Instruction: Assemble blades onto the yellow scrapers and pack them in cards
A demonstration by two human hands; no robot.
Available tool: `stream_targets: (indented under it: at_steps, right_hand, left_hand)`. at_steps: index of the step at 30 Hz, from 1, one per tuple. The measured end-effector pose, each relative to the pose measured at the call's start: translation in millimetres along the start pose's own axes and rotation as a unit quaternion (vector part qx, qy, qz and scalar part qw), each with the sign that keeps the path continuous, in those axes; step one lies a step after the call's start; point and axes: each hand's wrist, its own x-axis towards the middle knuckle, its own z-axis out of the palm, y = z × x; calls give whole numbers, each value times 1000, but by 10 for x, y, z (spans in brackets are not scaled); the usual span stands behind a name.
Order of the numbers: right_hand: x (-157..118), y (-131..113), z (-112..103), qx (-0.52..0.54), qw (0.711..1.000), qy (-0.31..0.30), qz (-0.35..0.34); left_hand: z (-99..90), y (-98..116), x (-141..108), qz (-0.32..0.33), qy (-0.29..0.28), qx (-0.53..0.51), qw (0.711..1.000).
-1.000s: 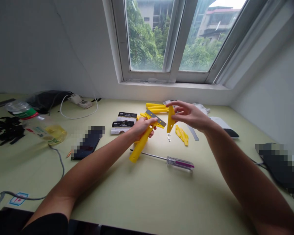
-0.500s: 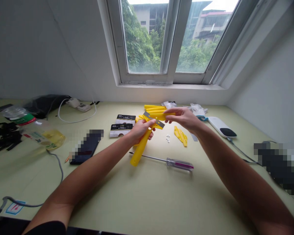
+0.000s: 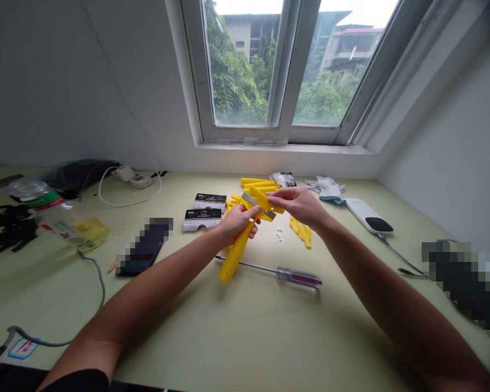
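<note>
My left hand (image 3: 236, 223) is closed around a yellow scraper (image 3: 233, 258), its tube handle slanting down toward me. A flat grey blade (image 3: 249, 200) lies across the scraper's head. Between the fingertips of my right hand (image 3: 299, 206) is a yellow plastic plate (image 3: 266, 201), tilted over the blade and covering part of it; whether the two touch I cannot tell. Below my hands a screwdriver (image 3: 298, 277) with a clear and purple handle lies on the table. Several small nuts (image 3: 279, 234) and more yellow plates (image 3: 301, 232) lie near my right hand.
Behind my hands are more yellow handles (image 3: 258, 181) and small plastic bags (image 3: 283, 179). Black-and-white packages (image 3: 202, 219) and a phone (image 3: 147, 245) lie to the left, with a bottle (image 3: 59, 209) beyond. A white device (image 3: 368, 214) with a cable sits at right.
My right hand has moved slightly left and turned the yellow plate from level to slanting across the blade. My left hand still holds the scraper.
</note>
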Motion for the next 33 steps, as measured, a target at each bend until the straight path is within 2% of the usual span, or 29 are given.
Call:
stream_targets:
  at_steps: [11, 21, 29, 33]
  right_hand:
    - [-2, -28, 7, -33, 999, 1, 9]
    - [-19, -21, 76, -101, 995, -15, 13]
    - [-9, -31, 54, -2, 999, -44, -8]
    - [-6, -7, 77, -26, 998, -55, 5]
  left_hand:
    - [-18, 1, -18, -19, -75, -30, 997]
    - [-8, 11, -27, -28, -92, -91, 991]
    - [25, 34, -54, -12, -97, -75, 992]
    - [22, 28, -60, -11, -114, -78, 990]
